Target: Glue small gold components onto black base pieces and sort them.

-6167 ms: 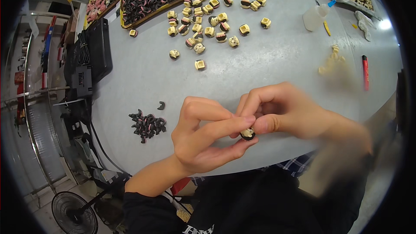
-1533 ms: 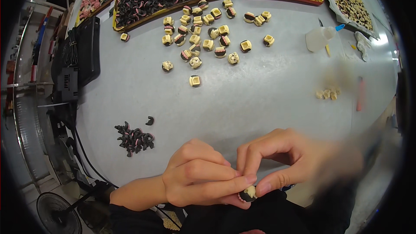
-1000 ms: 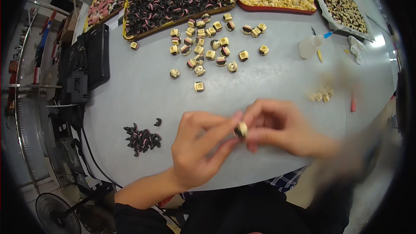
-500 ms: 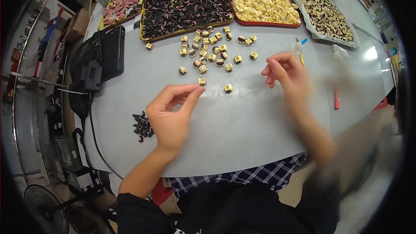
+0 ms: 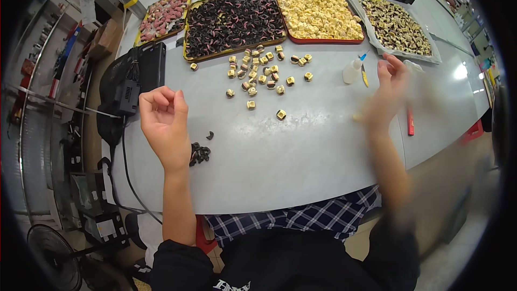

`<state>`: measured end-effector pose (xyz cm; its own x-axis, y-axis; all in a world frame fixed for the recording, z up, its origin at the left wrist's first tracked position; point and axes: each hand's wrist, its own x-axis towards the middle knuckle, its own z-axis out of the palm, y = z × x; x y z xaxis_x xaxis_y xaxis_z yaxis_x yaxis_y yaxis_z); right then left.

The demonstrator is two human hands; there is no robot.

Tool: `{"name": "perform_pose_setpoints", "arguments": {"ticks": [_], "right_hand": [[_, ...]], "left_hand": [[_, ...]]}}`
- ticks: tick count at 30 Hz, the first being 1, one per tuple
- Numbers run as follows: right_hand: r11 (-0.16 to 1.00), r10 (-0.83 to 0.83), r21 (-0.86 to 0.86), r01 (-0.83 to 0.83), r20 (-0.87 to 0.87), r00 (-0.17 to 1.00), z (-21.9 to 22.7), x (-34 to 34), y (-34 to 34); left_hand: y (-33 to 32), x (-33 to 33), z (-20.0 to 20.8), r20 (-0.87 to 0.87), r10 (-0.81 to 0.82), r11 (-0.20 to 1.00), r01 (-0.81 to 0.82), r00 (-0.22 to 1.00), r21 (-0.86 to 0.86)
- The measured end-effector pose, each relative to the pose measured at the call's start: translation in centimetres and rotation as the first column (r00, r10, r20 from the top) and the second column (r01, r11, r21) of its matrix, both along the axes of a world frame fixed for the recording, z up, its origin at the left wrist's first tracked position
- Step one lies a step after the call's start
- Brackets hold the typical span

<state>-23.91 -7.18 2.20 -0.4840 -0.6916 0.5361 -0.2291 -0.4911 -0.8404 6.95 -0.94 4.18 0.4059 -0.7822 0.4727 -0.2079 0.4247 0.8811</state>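
My left hand [image 5: 163, 121] is raised palm up over the table's left side, fingers curled in and thumb beside them, with nothing visible in it. Close to its wrist lies a small pile of dark curved pieces [image 5: 200, 154], with one loose piece above it. My right hand [image 5: 389, 89], smeared by motion, is raised beside a small white bottle with a blue tip [image 5: 353, 71]; its grip is unclear. Between the hands are several small yellow-and-dark blocks [image 5: 263, 79]. Two sit nearest me: one block [image 5: 251, 105] and another block [image 5: 281, 114]. A blurred yellowish bit [image 5: 358, 117] shows by my right wrist.
Along the back stand a tray of pink pieces [image 5: 163, 16], a tray of dark curved pieces [image 5: 234, 21], a red-rimmed tray of yellow pieces [image 5: 318, 13] and a lined tray of yellow-and-dark blocks [image 5: 398, 27]. A black case [image 5: 148, 67] with cables sits left; a red stick [image 5: 410, 123] lies right.
My left hand has left the nearest-left block, moving left and turning palm up; the block stays on the table. My right hand has moved right and up. The view has shifted slightly.
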Motion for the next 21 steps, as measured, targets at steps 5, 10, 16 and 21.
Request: {"name": "perform_pose_setpoints", "arguments": {"ticks": [5,10,16,21], "right_hand": [[0.969,0.015,0.247,-0.031,0.067,0.998,-0.8,-0.5,-0.6],[0.886,0.12,0.435,-0.162,0.121,0.985,0.5,-0.1,-0.3],[0.893,0.149,0.441,-0.089,-0.104,0.983,-0.9,0.0,-0.8],[0.86,0.263,0.502,-0.095,-0.276,0.924,-1.6,-0.5,-1.0]], "left_hand": [[0.0,0.2,0.0,-0.034,-0.018,0.999,0.02,0.999,0.045],[-0.1,0.5,0.0,-0.033,-0.07,0.995,0.072,0.997,0.063],[-0.2,0.9,-0.1,0.057,-0.109,0.991,0.104,0.992,0.087],[-0.1,1.1,-0.1,0.043,-0.112,0.993,0.11,0.993,0.04]]}}
